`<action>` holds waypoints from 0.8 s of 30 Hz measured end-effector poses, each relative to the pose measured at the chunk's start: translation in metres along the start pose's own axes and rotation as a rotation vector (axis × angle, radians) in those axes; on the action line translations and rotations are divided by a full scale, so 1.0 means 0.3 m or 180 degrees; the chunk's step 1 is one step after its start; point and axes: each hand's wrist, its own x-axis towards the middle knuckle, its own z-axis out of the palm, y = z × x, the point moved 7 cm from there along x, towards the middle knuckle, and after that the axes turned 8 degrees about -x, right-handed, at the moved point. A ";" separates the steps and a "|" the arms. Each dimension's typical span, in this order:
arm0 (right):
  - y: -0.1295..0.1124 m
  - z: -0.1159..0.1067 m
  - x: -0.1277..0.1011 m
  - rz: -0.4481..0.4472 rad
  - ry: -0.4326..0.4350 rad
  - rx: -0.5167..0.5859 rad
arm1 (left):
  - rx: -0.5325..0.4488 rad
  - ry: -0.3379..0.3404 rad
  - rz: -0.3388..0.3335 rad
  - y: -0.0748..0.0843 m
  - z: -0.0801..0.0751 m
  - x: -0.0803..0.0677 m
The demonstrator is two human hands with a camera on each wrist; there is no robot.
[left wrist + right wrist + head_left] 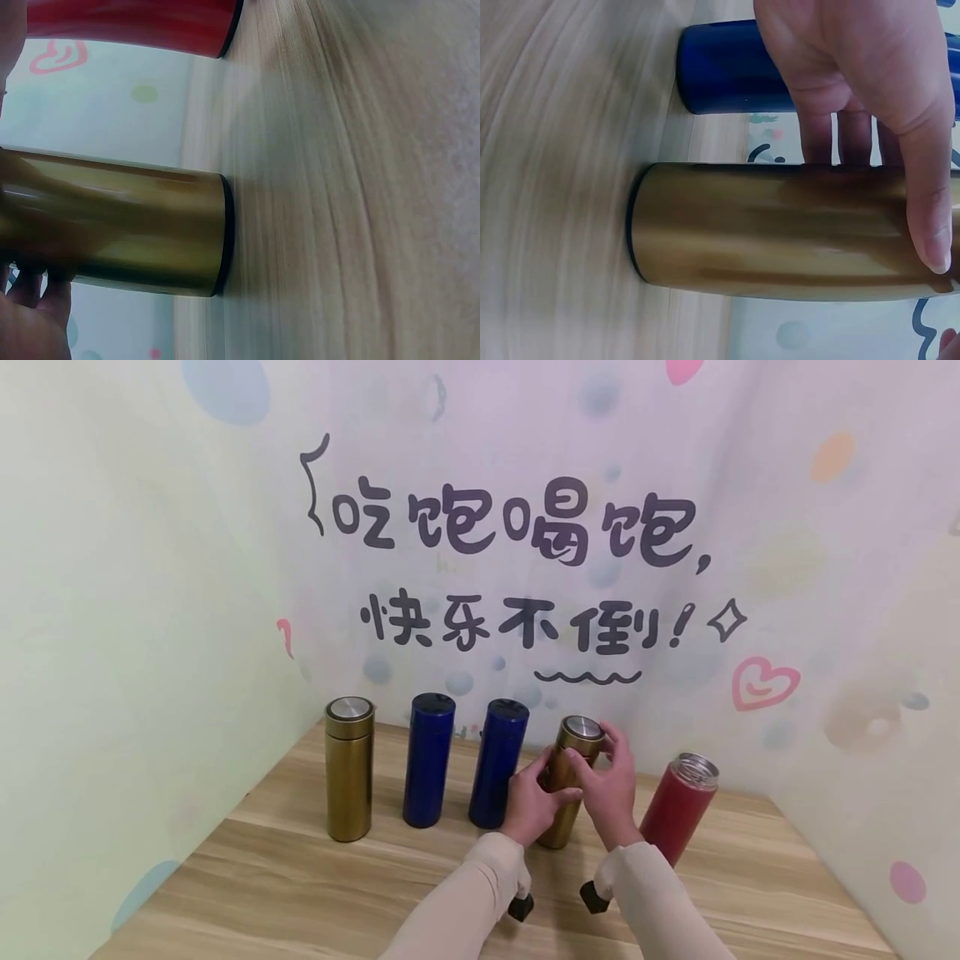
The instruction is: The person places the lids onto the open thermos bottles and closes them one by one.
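Note:
A gold thermos [558, 837] with a silver-topped lid is between my two hands, its base at the tabletop. My left hand [531, 803] grips its body, thumb across the near side and fingers behind, as the right wrist view shows of the thermos [765, 225]. Higher up, my right hand [613, 789] holds it around the lid and neck, the thumb on the near side. Just right of that hand is a red thermos [678, 814] with its bare metal mouth showing. Close to the left hand stands a blue thermos [497, 760] with a dark top.
Another blue thermos [429, 764] and a second gold thermos [349, 785], lid on, stand farther left in the row. All are on a wood-grain table [300, 893]. Behind it hangs a pale printed backdrop [480, 460] with dark lettering.

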 end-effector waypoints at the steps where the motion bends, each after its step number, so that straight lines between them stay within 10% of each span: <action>1: 0.001 -0.003 -0.003 -0.0010 0.0021 -0.0006 | -0.0006 -0.0012 -0.0020 0.000 0.001 0.000; 15: -0.021 -0.029 -0.007 -0.0248 0.0130 -0.0096 | -0.0026 -0.0063 -0.0114 0.004 0.006 0.000; 24: -0.001 0.019 0.026 -0.0039 -0.0776 0.0058 | -0.0041 0.0009 0.0107 0.010 0.003 0.001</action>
